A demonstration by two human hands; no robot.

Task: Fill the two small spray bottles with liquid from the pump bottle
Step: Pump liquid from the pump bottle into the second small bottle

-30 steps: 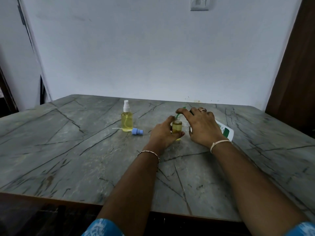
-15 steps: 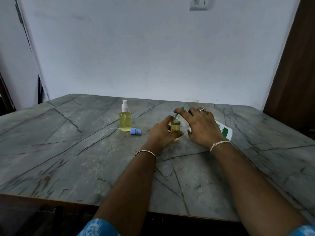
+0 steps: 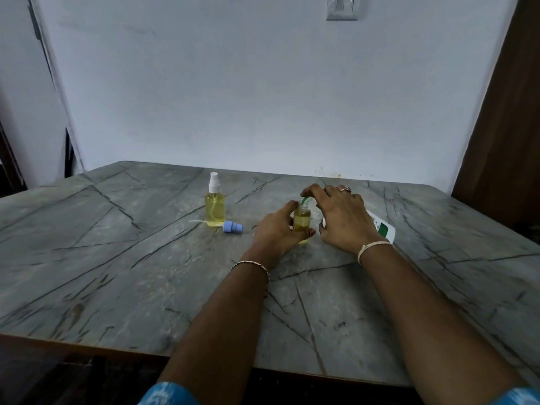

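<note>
While my left hand (image 3: 277, 230) grips the open bottle (image 3: 301, 221), thumb across its near face and forefinger up by the neck, it stands upright on the table (image 3: 131, 287), just ahead of me at the middle; yellow liquid reaches near its shoulder. My right hand (image 3: 342, 217) is curled over the head of the pump bottle (image 3: 383, 229), forefinger arched onto the green spout (image 3: 304, 200), whose tip sits at the open bottle's mouth; the white body with its green label slants away behind my wrist, mostly hidden, and I cannot tell whether it rests on the table. To the left, apart from both hands, the second bottle (image 3: 215, 210) stands upright with its white sprayer on, also holding yellow liquid; just beside its foot the blue sprayer (image 3: 233, 228) lies on its side, its thin white tube pointing left. I wear a bangle (image 3: 252, 264) on the left wrist, a pale band (image 3: 374, 247) on the right and a ring (image 3: 345, 189); a switch (image 3: 342, 7) sits high on the wall.
</note>
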